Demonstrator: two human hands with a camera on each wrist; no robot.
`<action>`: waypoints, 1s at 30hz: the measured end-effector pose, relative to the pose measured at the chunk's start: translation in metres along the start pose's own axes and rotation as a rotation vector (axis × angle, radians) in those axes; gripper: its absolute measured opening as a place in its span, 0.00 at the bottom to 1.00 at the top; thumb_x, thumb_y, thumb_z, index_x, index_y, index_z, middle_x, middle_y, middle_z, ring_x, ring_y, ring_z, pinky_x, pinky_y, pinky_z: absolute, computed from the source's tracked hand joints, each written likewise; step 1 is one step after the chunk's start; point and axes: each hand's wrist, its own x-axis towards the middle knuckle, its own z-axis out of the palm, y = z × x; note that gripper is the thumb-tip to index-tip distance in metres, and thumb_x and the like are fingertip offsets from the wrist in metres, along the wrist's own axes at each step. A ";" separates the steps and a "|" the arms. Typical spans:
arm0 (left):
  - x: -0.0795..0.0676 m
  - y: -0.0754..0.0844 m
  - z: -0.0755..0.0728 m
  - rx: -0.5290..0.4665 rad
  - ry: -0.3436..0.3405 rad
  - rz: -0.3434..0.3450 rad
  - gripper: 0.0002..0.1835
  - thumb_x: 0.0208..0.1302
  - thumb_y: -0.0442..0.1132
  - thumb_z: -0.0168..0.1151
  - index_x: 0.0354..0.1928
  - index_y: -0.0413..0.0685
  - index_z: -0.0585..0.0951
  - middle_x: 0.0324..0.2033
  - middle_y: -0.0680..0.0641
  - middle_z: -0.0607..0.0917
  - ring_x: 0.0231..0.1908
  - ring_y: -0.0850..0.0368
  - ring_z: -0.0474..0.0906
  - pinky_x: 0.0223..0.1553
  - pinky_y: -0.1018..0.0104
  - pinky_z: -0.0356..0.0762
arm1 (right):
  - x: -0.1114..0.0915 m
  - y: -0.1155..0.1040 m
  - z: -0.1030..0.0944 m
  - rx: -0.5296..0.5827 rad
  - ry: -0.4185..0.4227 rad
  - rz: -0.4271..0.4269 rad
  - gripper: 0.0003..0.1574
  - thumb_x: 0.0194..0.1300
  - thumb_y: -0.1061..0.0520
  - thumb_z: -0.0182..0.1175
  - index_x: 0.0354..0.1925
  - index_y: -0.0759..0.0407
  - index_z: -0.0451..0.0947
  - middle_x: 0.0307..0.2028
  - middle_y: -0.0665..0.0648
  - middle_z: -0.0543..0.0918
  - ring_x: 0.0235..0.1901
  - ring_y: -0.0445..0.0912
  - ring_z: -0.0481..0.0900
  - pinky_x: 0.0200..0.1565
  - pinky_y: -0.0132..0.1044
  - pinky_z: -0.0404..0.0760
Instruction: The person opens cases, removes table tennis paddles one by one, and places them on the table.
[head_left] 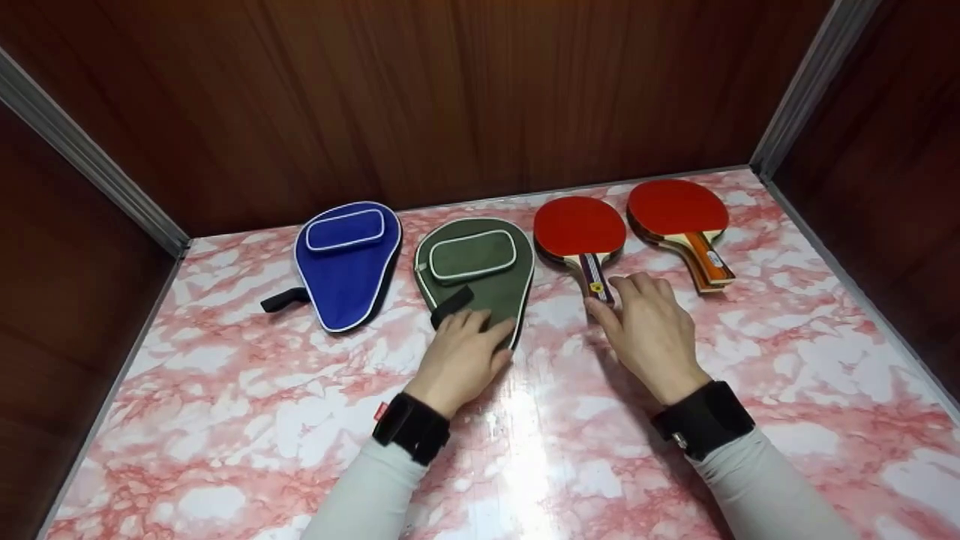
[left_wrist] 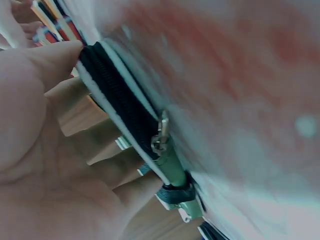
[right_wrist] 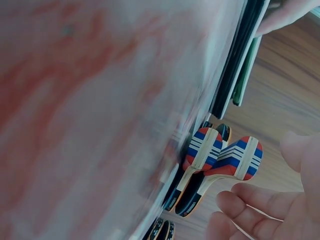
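Note:
A green table tennis paddle case (head_left: 499,292) with white piping lies flat, its zipper pull (left_wrist: 162,131) visible in the left wrist view. My left hand (head_left: 463,360) rests on its narrow end, fingers over the top and thumb by the edge. To the right lies a stack of two red-faced table tennis paddles (head_left: 580,225), handles toward me. My right hand (head_left: 654,337) hovers by their handles, thumb and fingers apart. In the right wrist view a gap shows between the fingers (right_wrist: 260,205) and the striped handle ends (right_wrist: 245,157).
A blue paddle case (head_left: 341,277) with a black strap lies at the left. Another pair of stacked red paddles (head_left: 679,206) lies at the far right. Dark wood panels (head_left: 465,97) stand behind and at both sides of the red-and-white marbled table (head_left: 247,420).

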 end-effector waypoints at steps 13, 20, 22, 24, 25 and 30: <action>0.030 -0.013 0.002 0.050 0.116 -0.060 0.23 0.80 0.42 0.65 0.73 0.50 0.83 0.67 0.34 0.83 0.68 0.31 0.78 0.71 0.36 0.72 | 0.002 0.001 0.000 0.011 -0.018 0.002 0.36 0.80 0.41 0.66 0.68 0.69 0.80 0.64 0.70 0.80 0.60 0.65 0.75 0.48 0.67 0.81; 0.036 -0.017 0.004 0.049 0.138 -0.083 0.23 0.81 0.42 0.65 0.73 0.50 0.83 0.67 0.34 0.83 0.69 0.31 0.77 0.71 0.36 0.72 | 0.004 0.002 -0.001 0.010 -0.038 0.008 0.38 0.81 0.41 0.66 0.70 0.70 0.79 0.66 0.71 0.79 0.61 0.66 0.74 0.50 0.68 0.81; 0.037 -0.017 0.005 0.052 0.138 -0.088 0.23 0.81 0.42 0.64 0.73 0.50 0.83 0.68 0.34 0.82 0.69 0.31 0.77 0.71 0.37 0.72 | 0.004 0.003 -0.001 0.008 -0.041 0.005 0.38 0.81 0.41 0.65 0.71 0.70 0.78 0.66 0.71 0.79 0.61 0.66 0.74 0.50 0.68 0.81; 0.037 -0.017 0.006 0.055 0.141 -0.095 0.22 0.81 0.41 0.64 0.73 0.50 0.83 0.68 0.34 0.82 0.69 0.31 0.78 0.71 0.37 0.72 | 0.005 0.004 0.000 0.010 -0.045 0.001 0.39 0.81 0.41 0.65 0.71 0.70 0.78 0.66 0.71 0.79 0.62 0.66 0.74 0.51 0.68 0.81; 0.037 -0.017 0.006 0.056 0.142 -0.100 0.22 0.81 0.41 0.64 0.73 0.49 0.83 0.68 0.34 0.82 0.69 0.31 0.77 0.71 0.36 0.72 | 0.005 0.004 0.000 0.011 -0.047 -0.001 0.39 0.81 0.41 0.65 0.71 0.70 0.78 0.66 0.71 0.79 0.62 0.66 0.74 0.51 0.68 0.81; 0.032 -0.013 0.003 0.003 0.093 -0.192 0.27 0.85 0.47 0.59 0.80 0.49 0.76 0.77 0.34 0.74 0.77 0.29 0.67 0.77 0.34 0.61 | 0.003 0.009 -0.003 0.020 -0.044 -0.016 0.41 0.80 0.40 0.67 0.72 0.71 0.77 0.68 0.71 0.78 0.68 0.67 0.72 0.60 0.70 0.78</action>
